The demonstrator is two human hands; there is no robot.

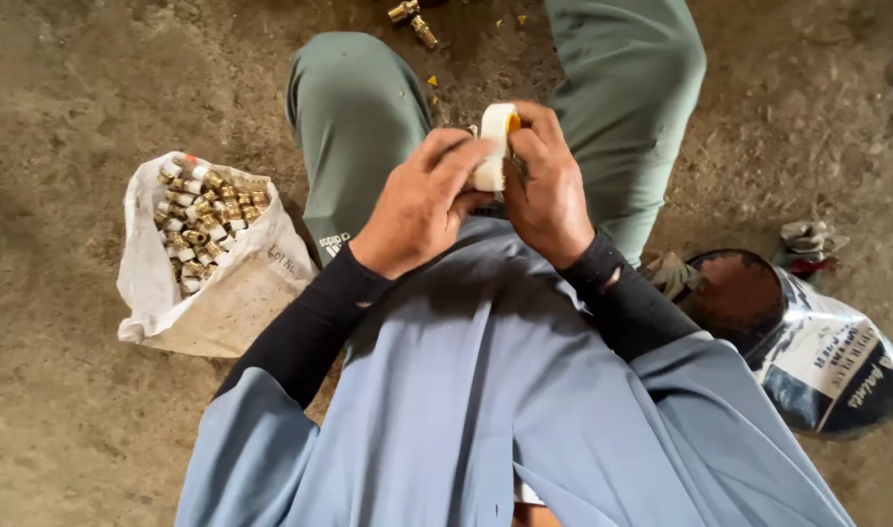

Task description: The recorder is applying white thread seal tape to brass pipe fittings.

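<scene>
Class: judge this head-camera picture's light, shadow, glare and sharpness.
Head view: soft even daylight, faint shadows on the dirt floor; slight glare on the shiny bag; hands and tape roll fairly sharp; edges stretched by the wide lens.

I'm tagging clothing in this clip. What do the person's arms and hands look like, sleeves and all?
Both hands are bare, no gloves or rings visible: the left hand and the right hand. Each forearm is covered to the wrist by a tight black undersleeve. Over that, loose grey-blue outer sleeves end above the elbows. No markings show on the sleeves.
</scene>
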